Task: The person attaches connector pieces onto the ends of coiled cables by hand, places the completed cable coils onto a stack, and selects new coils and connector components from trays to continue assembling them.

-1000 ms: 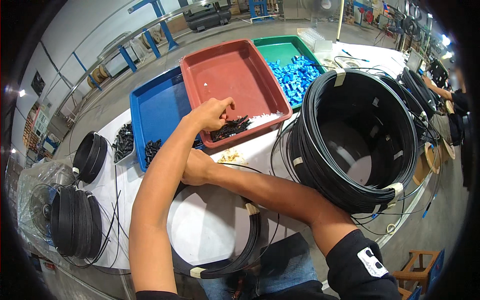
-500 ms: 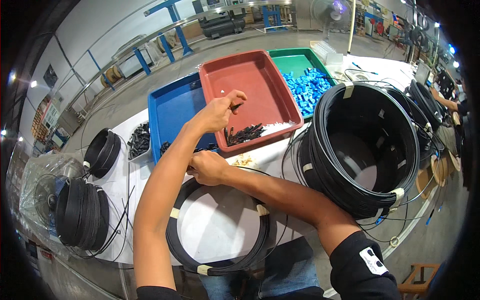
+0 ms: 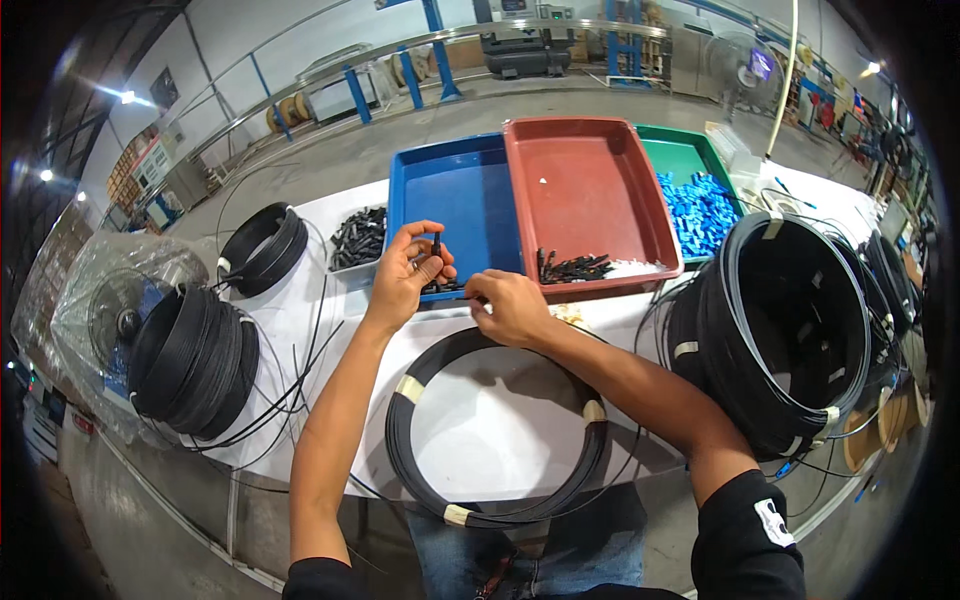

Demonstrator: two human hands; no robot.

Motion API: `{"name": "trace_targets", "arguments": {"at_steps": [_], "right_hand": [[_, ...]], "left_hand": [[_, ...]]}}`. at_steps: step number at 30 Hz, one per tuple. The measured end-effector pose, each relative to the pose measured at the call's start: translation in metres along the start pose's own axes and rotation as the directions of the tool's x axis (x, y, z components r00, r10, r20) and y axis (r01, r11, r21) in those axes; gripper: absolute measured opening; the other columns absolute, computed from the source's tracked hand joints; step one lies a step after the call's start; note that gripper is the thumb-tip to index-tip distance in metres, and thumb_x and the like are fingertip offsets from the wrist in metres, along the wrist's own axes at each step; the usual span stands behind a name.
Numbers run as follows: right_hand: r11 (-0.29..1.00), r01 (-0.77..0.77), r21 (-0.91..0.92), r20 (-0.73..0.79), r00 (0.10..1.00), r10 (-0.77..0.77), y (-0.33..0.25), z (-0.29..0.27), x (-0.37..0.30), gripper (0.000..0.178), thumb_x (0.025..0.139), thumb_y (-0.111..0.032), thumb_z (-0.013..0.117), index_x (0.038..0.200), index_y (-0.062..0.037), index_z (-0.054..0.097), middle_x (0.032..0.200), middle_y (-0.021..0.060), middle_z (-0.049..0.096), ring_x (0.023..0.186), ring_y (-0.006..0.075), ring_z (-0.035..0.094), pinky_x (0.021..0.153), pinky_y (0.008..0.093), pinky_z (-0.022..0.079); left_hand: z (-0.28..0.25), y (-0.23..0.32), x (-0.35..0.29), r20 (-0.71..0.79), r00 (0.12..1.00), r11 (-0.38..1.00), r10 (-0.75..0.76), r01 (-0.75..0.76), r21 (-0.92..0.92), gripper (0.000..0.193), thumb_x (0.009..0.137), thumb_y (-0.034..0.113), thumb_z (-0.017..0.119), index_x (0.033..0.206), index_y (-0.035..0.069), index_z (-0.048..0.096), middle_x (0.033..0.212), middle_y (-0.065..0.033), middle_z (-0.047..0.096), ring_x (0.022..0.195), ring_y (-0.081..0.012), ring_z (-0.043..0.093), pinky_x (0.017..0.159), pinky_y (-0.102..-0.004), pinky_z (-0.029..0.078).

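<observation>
My left hand [image 3: 405, 280] is raised at the front of the blue tray [image 3: 455, 148]. Its thumb and fingers close on a small black tubular piece [image 3: 436, 243], held upright. Just right of it, my right hand [image 3: 512, 308] hovers by that tray's front edge, its fingers curled together; what they hold, if anything, cannot be made out. Below both hands a black cable coil [image 3: 399, 432], bound with pale tape, lies at the table's near edge. To the right, the red tray [image 3: 590, 150] holds black tubular pieces [image 3: 575, 268] and white bits [image 3: 632, 268] along its front.
A green tray [image 3: 678, 148] holds blue connectors [image 3: 697, 215]. A bin of black parts [image 3: 358, 238] stands left of the blue tray. Cable coils stand at left [image 3: 195, 360] and far left-back [image 3: 262, 248]; a tall coil stack [image 3: 705, 350] rises at right.
My left hand has left the red tray and come back to the blue tray's front, bringing the small black piece beside my right hand. The view has turned left.
</observation>
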State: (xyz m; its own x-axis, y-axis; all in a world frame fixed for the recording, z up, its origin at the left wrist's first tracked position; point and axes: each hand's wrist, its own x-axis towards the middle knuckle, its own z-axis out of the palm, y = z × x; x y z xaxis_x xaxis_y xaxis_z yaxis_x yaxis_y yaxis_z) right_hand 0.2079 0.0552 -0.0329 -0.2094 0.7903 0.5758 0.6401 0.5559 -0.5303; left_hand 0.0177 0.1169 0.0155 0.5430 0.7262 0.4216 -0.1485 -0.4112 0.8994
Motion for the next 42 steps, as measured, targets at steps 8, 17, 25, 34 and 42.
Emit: {"name": "trace_targets", "arguments": {"at_steps": [8,17,25,34,42], "right_hand": [[0.997,-0.059,-0.04,0.009,0.998,0.059,-0.008,-0.002,0.002,0.013,0.079,-0.01,0.062,0.09,-0.004,0.064,0.088,0.0129,0.064,0.083,0.0339,0.064,0.072,0.0446,0.05],[0.995,-0.029,0.093,0.003,1.0,0.029,-0.008,-0.004,0.003,0.014,0.078,-0.007,0.063,0.091,-0.0012,0.063,0.089,0.0153,0.063,0.079,0.0338,0.062,0.071,0.0414,0.05],[0.993,-0.01,0.117,0.055,0.998,0.004,-0.009,-0.009,0.004,0.013,0.08,-0.005,0.064,0.092,-0.0002,0.064,0.088,0.0116,0.061,0.068,0.0245,0.058,0.063,0.0352,0.046],[0.977,0.162,0.14,0.001,0.986,-0.164,-0.004,-0.002,0.002,0.009,0.083,0.001,0.066,0.092,0.0009,0.066,0.09,0.0089,0.061,0.069,0.0145,0.06,0.062,0.0265,0.048],[0.992,0.01,0.126,0.076,0.997,-0.02,-0.02,-0.011,0.002,0.014,0.08,0.0,0.067,0.094,-0.0014,0.067,0.087,0.0109,0.064,0.072,0.0214,0.065,0.064,0.0322,0.053]], "left_hand": [[-0.015,-0.018,-0.039,-0.128,0.991,0.999,-0.032,0.031,-0.013,0.038,0.092,0.009,0.068,0.122,0.007,0.045,0.091,-0.0132,0.065,0.084,-0.0272,0.073,0.064,-0.0312,0.06],[-0.018,-0.034,-0.049,-0.129,0.987,0.994,-0.101,0.096,-0.045,0.03,0.092,-0.009,0.056,0.115,0.006,0.045,0.087,-0.0174,0.07,0.07,-0.021,0.071,0.053,-0.0254,0.05],[-0.012,-0.024,-0.057,-0.172,0.984,0.999,-0.047,0.051,0.017,0.035,0.088,-0.01,0.061,0.113,0.007,0.043,0.09,-0.0168,0.073,0.066,-0.0137,0.067,0.053,-0.022,0.046],[-0.006,-0.021,-0.066,-0.172,0.981,0.982,-0.092,0.118,0.148,0.017,0.089,0.0,0.067,0.105,-0.003,0.062,0.091,-0.0116,0.074,0.073,-0.0123,0.068,0.067,-0.0256,0.055],[-0.004,-0.019,-0.069,-0.127,0.99,0.956,-0.056,0.09,0.28,0.02,0.093,0.007,0.065,0.109,-0.005,0.063,0.096,-0.0126,0.073,0.078,-0.0116,0.065,0.073,-0.0266,0.055]]}}
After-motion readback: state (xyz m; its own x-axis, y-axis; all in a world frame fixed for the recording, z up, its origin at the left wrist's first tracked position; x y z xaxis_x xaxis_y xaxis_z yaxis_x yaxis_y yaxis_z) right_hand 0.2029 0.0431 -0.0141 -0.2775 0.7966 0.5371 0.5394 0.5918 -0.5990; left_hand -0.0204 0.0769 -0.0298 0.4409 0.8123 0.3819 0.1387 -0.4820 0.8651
